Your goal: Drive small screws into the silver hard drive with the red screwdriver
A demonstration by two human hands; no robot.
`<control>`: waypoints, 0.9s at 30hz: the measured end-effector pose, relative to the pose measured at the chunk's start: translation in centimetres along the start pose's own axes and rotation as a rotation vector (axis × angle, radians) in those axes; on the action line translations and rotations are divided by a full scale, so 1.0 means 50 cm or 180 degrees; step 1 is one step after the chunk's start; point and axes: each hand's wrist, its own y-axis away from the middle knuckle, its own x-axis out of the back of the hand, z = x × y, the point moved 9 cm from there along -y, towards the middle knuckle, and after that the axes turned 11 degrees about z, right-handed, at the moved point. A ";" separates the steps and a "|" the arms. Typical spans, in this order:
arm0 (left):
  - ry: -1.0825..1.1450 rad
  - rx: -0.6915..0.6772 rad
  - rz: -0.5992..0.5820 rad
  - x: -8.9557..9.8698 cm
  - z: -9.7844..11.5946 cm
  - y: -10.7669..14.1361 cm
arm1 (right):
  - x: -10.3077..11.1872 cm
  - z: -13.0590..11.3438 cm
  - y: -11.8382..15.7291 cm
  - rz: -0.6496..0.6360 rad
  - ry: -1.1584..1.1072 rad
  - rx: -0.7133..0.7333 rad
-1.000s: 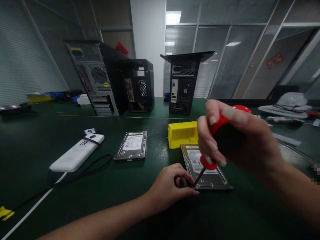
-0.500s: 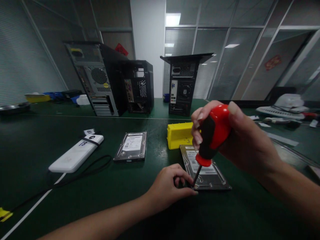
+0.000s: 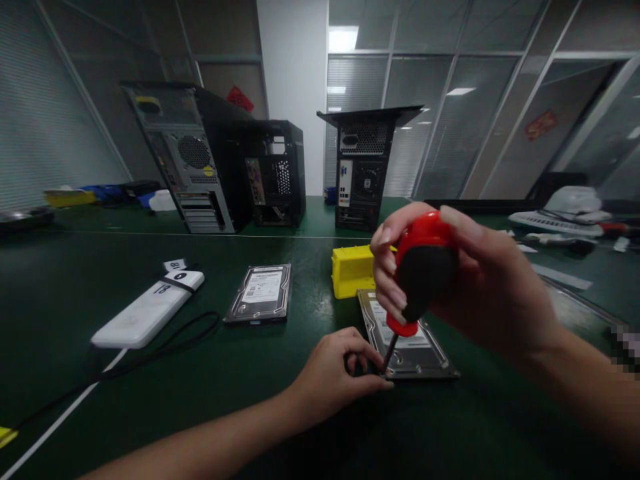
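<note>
My right hand is wrapped round the red-and-black handle of a screwdriver. Its shaft slants down to the near left corner of a hard drive lying flat on the green table. At that same corner my left hand is closed, thumb and index finger gripping the drive's edge on either side of the tip. Exactly where the tip meets the drive is hidden by the fingers. A second hard drive, label up, lies apart to the left. Just behind the worked drive stands a yellow box.
A white power bank with a black strap and cables lies at left. Along the back stand computer cases and another case. A white keyboard and tools sit at far right.
My right hand has turned the screwdriver handle, so its black grip now faces me more. The left hand keeps its hold on the drive corner. The whole view has shifted slightly.
</note>
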 end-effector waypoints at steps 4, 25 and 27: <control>0.0017 0.0005 0.0001 0.002 0.004 0.001 | 0.007 0.000 -0.002 -0.0013 0.0071 0.0098; -0.0162 -0.0013 -0.0043 0.004 0.008 0.002 | -0.016 -0.014 0.005 -0.0420 -0.0003 0.0229; -0.0120 -0.0014 -0.0067 0.002 0.007 0.003 | -0.018 -0.016 0.006 -0.0420 0.0034 0.0283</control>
